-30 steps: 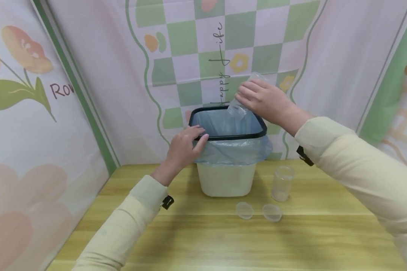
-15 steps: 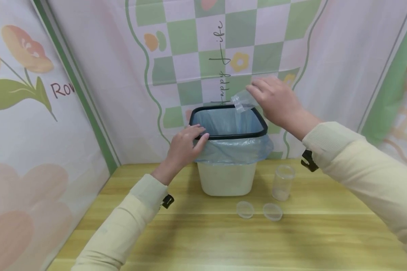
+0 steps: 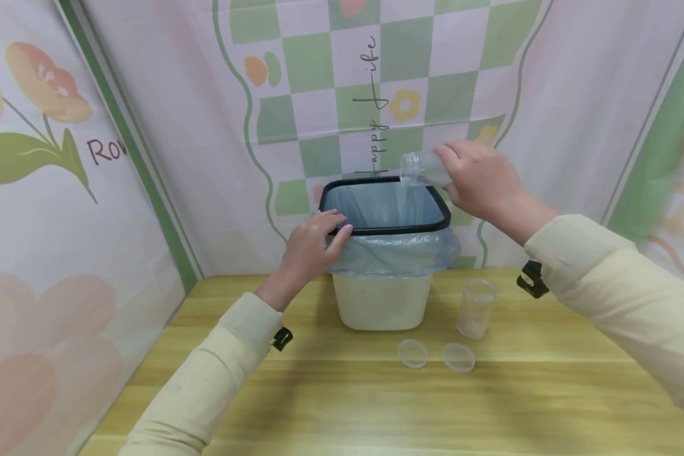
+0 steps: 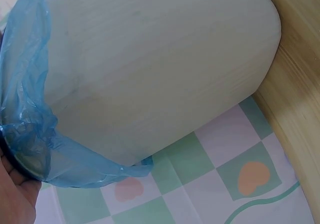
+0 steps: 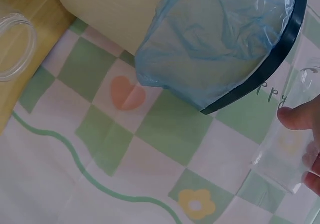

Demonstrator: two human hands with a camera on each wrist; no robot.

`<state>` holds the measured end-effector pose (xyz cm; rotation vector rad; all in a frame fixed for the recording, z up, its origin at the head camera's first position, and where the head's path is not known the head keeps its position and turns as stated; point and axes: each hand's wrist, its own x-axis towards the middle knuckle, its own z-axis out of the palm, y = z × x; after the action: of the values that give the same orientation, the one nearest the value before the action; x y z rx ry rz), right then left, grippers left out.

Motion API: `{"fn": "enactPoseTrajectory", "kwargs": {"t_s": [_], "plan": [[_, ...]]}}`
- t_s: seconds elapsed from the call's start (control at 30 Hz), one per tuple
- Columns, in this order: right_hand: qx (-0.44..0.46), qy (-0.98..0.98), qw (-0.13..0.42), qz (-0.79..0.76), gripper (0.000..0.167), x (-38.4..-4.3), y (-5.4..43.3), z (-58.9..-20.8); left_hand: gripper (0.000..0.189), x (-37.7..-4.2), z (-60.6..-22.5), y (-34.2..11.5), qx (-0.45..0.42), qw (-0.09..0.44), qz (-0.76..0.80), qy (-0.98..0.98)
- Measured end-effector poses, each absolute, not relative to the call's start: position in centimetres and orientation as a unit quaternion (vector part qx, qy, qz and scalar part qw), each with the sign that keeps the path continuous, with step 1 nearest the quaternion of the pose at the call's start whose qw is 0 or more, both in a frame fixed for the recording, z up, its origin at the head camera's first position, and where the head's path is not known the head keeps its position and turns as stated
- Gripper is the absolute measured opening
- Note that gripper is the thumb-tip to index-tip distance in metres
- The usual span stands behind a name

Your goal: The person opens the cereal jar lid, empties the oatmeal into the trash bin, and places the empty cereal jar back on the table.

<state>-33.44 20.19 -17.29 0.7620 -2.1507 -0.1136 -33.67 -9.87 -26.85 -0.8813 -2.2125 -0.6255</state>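
A cream trash bin point(image 3: 382, 304) with a black rim and a blue bag point(image 3: 399, 253) folded over it stands at the table's back. My left hand point(image 3: 310, 247) holds the rim's left front corner; the left wrist view shows part of that hand point(image 4: 17, 194) against the rim. My right hand point(image 3: 484, 180) grips a clear plastic jar point(image 3: 413, 168) above the bin's right rear. The jar lies nearly level, its uncapped mouth facing left. In the right wrist view, the thumb and fingers wrap the jar point(image 5: 272, 164). Whether liquid remains inside I cannot tell.
A second clear jar point(image 3: 476, 310) stands upright on the wooden table point(image 3: 342, 405), right of the bin. Two translucent lids point(image 3: 413, 353) lie flat in front. A patterned curtain point(image 3: 302, 101) hangs right behind the bin.
My right hand has moved right and turned the jar from mouth-down to nearly level, also drawing it a little away from the bin's middle. My left hand has stayed on the rim.
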Motion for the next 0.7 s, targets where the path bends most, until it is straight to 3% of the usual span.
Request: {"fn": "enactPoseTrajectory", "kwargs": {"t_s": [0.7], "plan": [[0.208,-0.899,0.381,0.058,0.065,-31.1,22.6,-19.4,0.031,-33.8,-26.9,-9.9,-0.342,0.343,-0.24,-0.842]]}}
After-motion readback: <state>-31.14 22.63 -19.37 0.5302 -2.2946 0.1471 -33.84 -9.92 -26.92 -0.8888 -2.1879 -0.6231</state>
